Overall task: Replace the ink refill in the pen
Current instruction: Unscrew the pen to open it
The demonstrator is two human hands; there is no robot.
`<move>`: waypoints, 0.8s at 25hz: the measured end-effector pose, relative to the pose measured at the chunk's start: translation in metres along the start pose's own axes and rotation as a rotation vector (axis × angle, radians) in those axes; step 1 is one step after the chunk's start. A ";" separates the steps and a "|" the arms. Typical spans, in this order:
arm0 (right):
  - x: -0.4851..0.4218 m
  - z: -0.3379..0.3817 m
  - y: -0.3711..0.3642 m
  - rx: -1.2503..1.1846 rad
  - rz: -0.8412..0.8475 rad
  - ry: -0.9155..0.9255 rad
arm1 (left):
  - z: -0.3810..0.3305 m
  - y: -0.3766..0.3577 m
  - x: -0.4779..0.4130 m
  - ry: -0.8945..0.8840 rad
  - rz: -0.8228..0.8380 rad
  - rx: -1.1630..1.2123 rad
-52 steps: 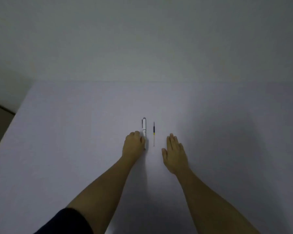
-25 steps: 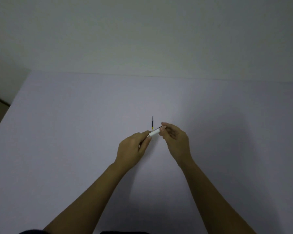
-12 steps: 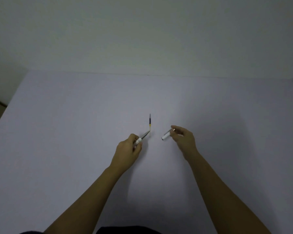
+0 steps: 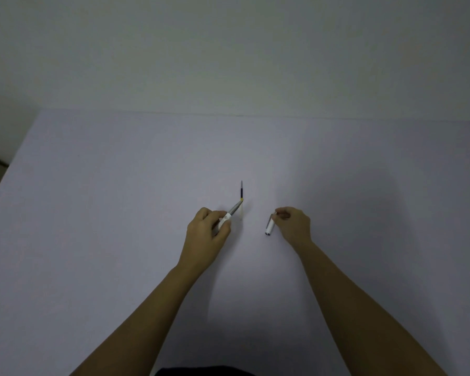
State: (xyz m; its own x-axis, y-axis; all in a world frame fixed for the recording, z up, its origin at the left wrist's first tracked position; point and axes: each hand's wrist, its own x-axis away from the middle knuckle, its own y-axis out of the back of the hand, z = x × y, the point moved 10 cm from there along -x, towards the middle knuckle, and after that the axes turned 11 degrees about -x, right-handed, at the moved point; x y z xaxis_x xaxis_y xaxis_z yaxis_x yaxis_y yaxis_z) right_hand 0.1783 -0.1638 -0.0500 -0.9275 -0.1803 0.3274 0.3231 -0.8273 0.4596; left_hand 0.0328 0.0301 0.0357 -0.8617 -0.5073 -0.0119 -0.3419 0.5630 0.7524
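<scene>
While the person is leaning over the pale worktop [image 4: 92,240], the left hand [image 4: 205,236] is gripping the front part of the pen [image 4: 229,214], its fingers [image 4: 224,229] clamped around the white section and the grey tip pointing to the upper right of the frame. Right of centre, the right hand [image 4: 293,223] is pinching the white pen barrel [image 4: 270,226], which is hanging down and left. Between both hands, slightly higher, the spare refill [image 4: 241,189] is lying on the worktop.
</scene>
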 end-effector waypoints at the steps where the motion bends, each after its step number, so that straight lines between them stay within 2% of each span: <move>1: 0.000 -0.001 0.000 -0.001 -0.006 0.002 | 0.000 0.000 0.000 -0.001 0.003 0.000; 8: 0.005 0.008 0.008 0.079 -0.017 0.024 | -0.008 0.008 0.000 -0.027 -0.007 0.012; 11: 0.011 0.046 0.018 0.082 0.008 0.155 | -0.015 0.015 -0.001 -0.041 0.048 0.014; 13: 0.023 0.087 0.019 0.066 0.089 0.310 | -0.022 0.022 -0.001 -0.089 0.070 -0.022; 17: 0.063 0.161 0.021 0.136 0.261 0.623 | -0.024 0.032 0.004 -0.076 0.137 0.023; 20: 0.086 0.174 0.003 0.360 0.455 0.641 | -0.044 0.044 0.012 -0.220 0.115 -0.045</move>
State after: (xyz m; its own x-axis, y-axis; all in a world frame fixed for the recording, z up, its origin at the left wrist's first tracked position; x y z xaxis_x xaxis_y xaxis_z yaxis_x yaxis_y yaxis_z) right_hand 0.1320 -0.0895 0.1230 -0.5855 -0.8081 0.0643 0.6286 -0.4024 0.6655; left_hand 0.0246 0.0199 0.0975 -0.9565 -0.2845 -0.0640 -0.2241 0.5769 0.7855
